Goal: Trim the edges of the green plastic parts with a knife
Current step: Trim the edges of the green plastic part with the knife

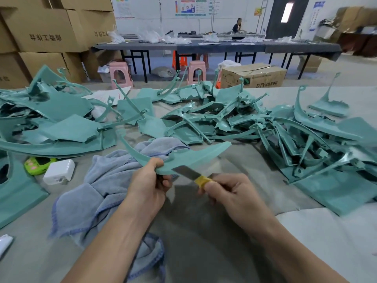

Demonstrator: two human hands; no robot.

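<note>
Partly hidden: knife (190,174), handle swallowed by right hand (228,190), only grey blade and a yellow-wrapped collar showing. Fingers curled tight around that handle, blade tip laid against the near lower edge of a green plastic part (183,158). Left hand (149,184) clamped on the same part at its narrow left end, thumb on top, fingers tucked under and out of sight. Part held up off the table, its thin curved arm sweeping up and left over a blue-grey towel (114,180).

Hard to read: tangled heap of green parts (255,123) to the right, single pieces not separable; edges there blurred. Second green pile (57,119) at left, cut off by the frame edge. White object (5,244) at bottom left, cropped, not identifiable. White charger block (59,171) just beside a lime-green gadget (38,163), kind unclear.

Underneath: grey cloth-covered table (204,231), rumpled near the forearms, paler sheet at lower right.

Beyond: stacked cardboard boxes (47,31) at left, pink stools (120,73), a long dark table (214,46) strewn with white bags, a seated person (237,27) far back, posters on a white wall, print too small to read.
</note>
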